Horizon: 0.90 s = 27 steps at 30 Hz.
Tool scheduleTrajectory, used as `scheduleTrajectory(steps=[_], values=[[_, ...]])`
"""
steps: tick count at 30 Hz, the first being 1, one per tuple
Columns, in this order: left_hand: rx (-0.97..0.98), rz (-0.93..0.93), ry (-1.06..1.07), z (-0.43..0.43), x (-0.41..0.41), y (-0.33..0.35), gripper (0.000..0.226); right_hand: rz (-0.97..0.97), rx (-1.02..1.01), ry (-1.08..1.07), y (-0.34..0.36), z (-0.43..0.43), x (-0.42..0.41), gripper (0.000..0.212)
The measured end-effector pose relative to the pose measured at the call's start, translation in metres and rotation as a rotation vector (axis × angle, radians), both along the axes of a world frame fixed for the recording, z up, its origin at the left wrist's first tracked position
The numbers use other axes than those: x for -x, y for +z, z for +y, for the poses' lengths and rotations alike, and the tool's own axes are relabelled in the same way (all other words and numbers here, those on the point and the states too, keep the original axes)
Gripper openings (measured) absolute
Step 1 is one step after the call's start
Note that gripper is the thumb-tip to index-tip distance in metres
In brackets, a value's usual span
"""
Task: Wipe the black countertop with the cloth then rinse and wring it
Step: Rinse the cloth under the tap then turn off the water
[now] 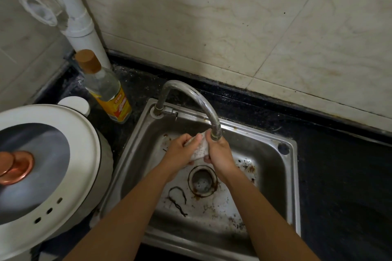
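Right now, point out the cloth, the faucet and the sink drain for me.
cloth (200,149): head view, middle of the speckled visible patch.
faucet (201,99): head view, on the curved metal neck.
drain (202,181): head view, on the strainer at its centre.

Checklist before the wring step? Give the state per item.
1. Both hands on the cloth: ok. The left hand and right hand each grip the cloth.
2. Cloth under the faucet outlet: ok, it sits just beneath it.
3. Water running: cannot tell, no stream is visible.
4. Hands over the sink: ok, drips would fall into the basin.
5. Basin clean: not ok. Brown debris and dark strands lie near the drain.
6. Bottle out of the way: ok. It stands on the countertop left of the sink, apart from both hands.
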<state>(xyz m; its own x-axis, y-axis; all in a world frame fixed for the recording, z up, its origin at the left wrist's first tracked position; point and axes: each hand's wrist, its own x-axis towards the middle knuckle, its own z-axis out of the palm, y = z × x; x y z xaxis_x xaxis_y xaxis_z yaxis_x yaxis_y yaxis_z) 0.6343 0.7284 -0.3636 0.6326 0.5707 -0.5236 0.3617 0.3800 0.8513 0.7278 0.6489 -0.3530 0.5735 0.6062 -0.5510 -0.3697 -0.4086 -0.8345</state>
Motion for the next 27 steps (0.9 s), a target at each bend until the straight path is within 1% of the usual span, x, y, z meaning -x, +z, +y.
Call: scheduleTrajectory(steps=[3, 5, 7, 10, 12, 14, 17, 19, 21, 22, 25, 27], values=[[-0.052, 0.01, 0.008, -0.001, -0.003, 0.0, 0.028, -0.051, 0.068, -0.023, -0.002, 0.001, -0.003, 0.028], [-0.071, 0.014, 0.028, 0.001, -0.004, -0.002, 0.018, -0.039, 0.112, -0.023, -0.003, -0.001, -0.005, 0.027], [-0.033, 0.008, 0.034, 0.003, -0.004, -0.001, 0.006, 0.019, 0.096, 0.004, -0.002, -0.004, -0.008, 0.024], [0.031, -0.014, 0.029, 0.005, -0.001, -0.003, 0.013, 0.13, -0.023, 0.057, 0.0, -0.012, -0.013, 0.016], [0.055, 0.002, 0.066, 0.005, 0.0, -0.003, 0.014, 0.177, -0.074, 0.085, 0.003, -0.017, -0.017, 0.017], [0.073, 0.009, 0.1, 0.007, 0.0, -0.005, 0.016, 0.181, -0.082, 0.11, 0.004, -0.019, -0.019, 0.018], [0.079, 0.009, 0.077, 0.008, -0.001, -0.004, 0.019, 0.086, -0.029, 0.17, 0.006, -0.018, -0.019, 0.016], [0.067, 0.007, 0.052, 0.009, -0.002, -0.001, 0.024, -0.069, 0.051, 0.249, 0.006, -0.015, -0.018, 0.022], [0.078, -0.034, 0.03, 0.012, -0.003, 0.0, 0.03, -0.235, 0.166, 0.304, 0.003, -0.012, -0.018, 0.029], [0.091, -0.055, 0.013, 0.013, -0.003, 0.0, 0.034, -0.301, 0.214, 0.313, 0.0, -0.011, -0.019, 0.03], [0.111, -0.073, -0.055, 0.017, -0.003, 0.0, 0.039, -0.421, 0.267, 0.278, -0.007, -0.008, -0.018, 0.024], [0.058, -0.048, -0.09, 0.016, -0.006, 0.001, 0.028, -0.431, 0.25, 0.211, -0.009, -0.008, -0.017, 0.024]])
